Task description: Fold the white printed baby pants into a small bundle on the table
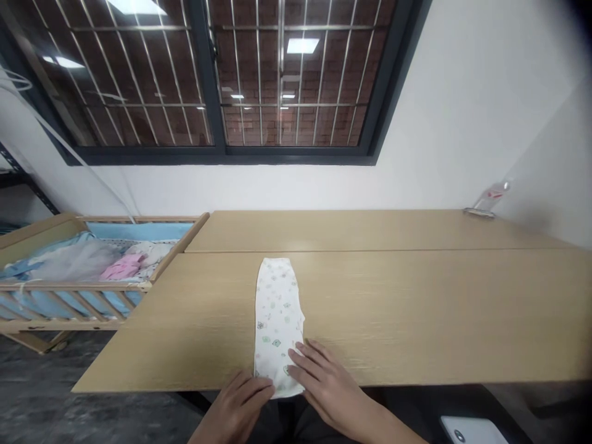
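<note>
A small white baby garment with a green print point(276, 314) lies folded into a long narrow strip on the wooden table point(416, 308), running from the near edge toward the far side. My left hand point(240, 407) rests at the strip's near left corner, fingers curled against its edge. My right hand point(324, 382) lies flat with fingers spread on the near right end of the garment, pressing it down.
A wooden crib point(92, 271) with blue lining, pink and white clothes stands left of the table. A clear plastic item point(485, 200) sits at the far right by the wall. A white device point(472, 430) lies low at the right. A barred window is behind.
</note>
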Demonstrator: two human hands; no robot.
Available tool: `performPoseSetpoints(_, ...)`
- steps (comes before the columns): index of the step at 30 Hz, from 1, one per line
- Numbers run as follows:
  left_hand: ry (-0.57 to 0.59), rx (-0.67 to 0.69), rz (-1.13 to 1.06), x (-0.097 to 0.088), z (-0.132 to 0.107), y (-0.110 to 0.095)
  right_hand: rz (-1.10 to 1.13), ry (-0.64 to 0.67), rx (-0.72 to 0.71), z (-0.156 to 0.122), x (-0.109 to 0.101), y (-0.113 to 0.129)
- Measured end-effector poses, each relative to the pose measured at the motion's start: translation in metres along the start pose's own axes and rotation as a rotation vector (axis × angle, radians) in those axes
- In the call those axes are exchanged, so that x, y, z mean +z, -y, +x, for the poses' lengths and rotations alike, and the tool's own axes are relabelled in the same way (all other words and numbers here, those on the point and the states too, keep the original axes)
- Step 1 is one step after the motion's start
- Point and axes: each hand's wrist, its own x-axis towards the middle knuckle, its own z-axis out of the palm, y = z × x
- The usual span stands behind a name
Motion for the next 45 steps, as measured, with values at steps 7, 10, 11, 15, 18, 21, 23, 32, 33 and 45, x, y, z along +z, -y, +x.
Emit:
performPoseSetpoints(7, -0.103, -0.389, -0.414, -0.006, 0.016, 0.008, 0.266, -0.064, 0.135, 0.022, -0.041, 0.005)
performPoseSetpoints(10, -0.178, -0.509, -0.472, -0.007, 0.034, 0.029, 0.327, -0.11, 0.191, 0.039, -0.051, -0.003)
performPoseSetpoints(11, -0.185, -0.543, -0.475, -0.007, 0.043, 0.038, 0.339, -0.141, 0.207, 0.045, -0.053, -0.008)
performPoseSetpoints(15, -0.19, -0.658, -0.478, -0.004, 0.09, 0.075, 0.385, -0.307, 0.255, 0.076, -0.05, -0.037)
performPoseSetpoints(18, -0.215, -0.687, -0.517, 0.004, 0.126, 0.105, 0.467, -0.408, 0.313, 0.107, -0.042, -0.071)
performPoseSetpoints(21, -0.216, -0.731, -0.495, 0.02, 0.155, 0.131, 0.56, -0.513, 0.375, 0.14, -0.032, -0.107)
performPoseSetpoints(23, -0.21, -0.776, -0.45, 0.033, 0.169, 0.145, 0.542, -0.553, 0.426, 0.159, -0.026, -0.128)
performPoseSetpoints(32, -0.119, -0.839, -0.171, 0.049, 0.18, 0.145, 0.304, -0.577, 0.534, 0.184, 0.002, -0.171)
performPoseSetpoints(33, -0.108, -0.812, -0.156, 0.046, 0.173, 0.133, 0.313, -0.593, 0.549, 0.183, 0.002, -0.173)
performPoseSetpoints(45, 0.088, -0.596, 0.421, 0.075, 0.091, 0.0, 0.184, 0.04, -0.219, 0.161, -0.015, -0.066)
